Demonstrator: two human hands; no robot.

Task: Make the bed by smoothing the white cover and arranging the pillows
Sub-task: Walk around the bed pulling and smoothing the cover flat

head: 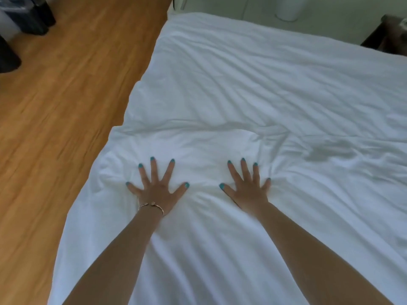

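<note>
A wrinkled white cover [253, 89] spreads over the whole bed. My left hand [156, 188], with a thin bracelet at the wrist, presses flat on the cover near the bed's left edge, fingers spread wide. About a hand's width to its right, my right hand [247, 187] also lies flat with fingers spread. A puffed fold of the cover [198, 142] bulges just beyond both hands. No pillow is in view.
Wooden floor [66, 95] runs along the bed's left side. Dark bags or luggage [33, 16] stand at the top left. A white bin [288, 9] stands past the bed's far edge, and a dark nightstand [389, 34] sits at the top right.
</note>
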